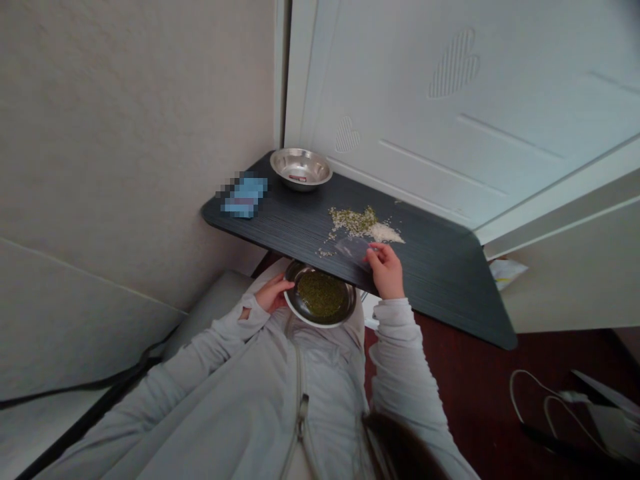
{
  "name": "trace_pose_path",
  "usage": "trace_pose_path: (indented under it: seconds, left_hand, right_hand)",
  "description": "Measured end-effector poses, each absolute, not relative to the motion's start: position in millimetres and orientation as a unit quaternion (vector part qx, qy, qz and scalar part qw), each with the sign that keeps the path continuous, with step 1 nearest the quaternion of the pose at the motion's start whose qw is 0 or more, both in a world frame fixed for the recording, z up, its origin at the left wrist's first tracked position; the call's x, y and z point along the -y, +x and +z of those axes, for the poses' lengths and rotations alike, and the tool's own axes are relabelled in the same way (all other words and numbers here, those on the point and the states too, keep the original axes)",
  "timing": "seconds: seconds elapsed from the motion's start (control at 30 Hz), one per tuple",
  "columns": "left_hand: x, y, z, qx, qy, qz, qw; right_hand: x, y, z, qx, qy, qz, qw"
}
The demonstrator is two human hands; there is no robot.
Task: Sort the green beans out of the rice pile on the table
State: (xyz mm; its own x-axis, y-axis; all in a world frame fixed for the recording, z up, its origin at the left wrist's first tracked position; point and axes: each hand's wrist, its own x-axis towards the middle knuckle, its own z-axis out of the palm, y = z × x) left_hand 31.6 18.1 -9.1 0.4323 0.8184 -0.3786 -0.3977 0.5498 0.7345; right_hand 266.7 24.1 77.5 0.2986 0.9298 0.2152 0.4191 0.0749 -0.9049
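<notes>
My left hand (273, 292) grips the left rim of a metal bowl (345, 317), which rests on my lap just under the table's front edge. Green grains, which look like mung beans (323, 295), lie inside it. Above the table my right hand (385, 269) pinches a thin, clear piece of plastic (354, 250); I cannot tell whether it is a bag or a sheet. Just beyond the plastic is a spread of mixed green and pale grains (353, 221). A small heap of white grains, like rice (385, 233), adjoins it on the right.
The dark table (445, 273) stands against a white door panel (400, 87). At its back left is a second metal bowl (301, 171) with a small label inside. A blurred blue item (246, 197) lies near the left corner. White cables (537, 400) lie at lower right.
</notes>
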Motion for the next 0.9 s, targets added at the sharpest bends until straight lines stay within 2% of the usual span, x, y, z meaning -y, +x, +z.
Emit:
trace_pose_path:
  seconds: [0.33, 0.6, 0.9]
  left_hand:
    - [-18.7, 31.5, -11.8, -0.365, 0.288, 0.381, 0.799]
    - [-19.5, 31.5, -13.9, -0.347, 0.292, 0.384, 0.804]
    - [-18.9, 31.4, -14.6, -0.355, 0.293, 0.384, 0.8]
  right_hand:
    - [-23.6, 265.9, 74.1, 0.548, -0.64, 0.245, 0.48]
    - [-26.4, 265.4, 73.9, 0.527, -0.614, 0.289, 0.513]
    - [-26.7, 264.1, 73.4, 0.553, -0.619, 0.289, 0.477]
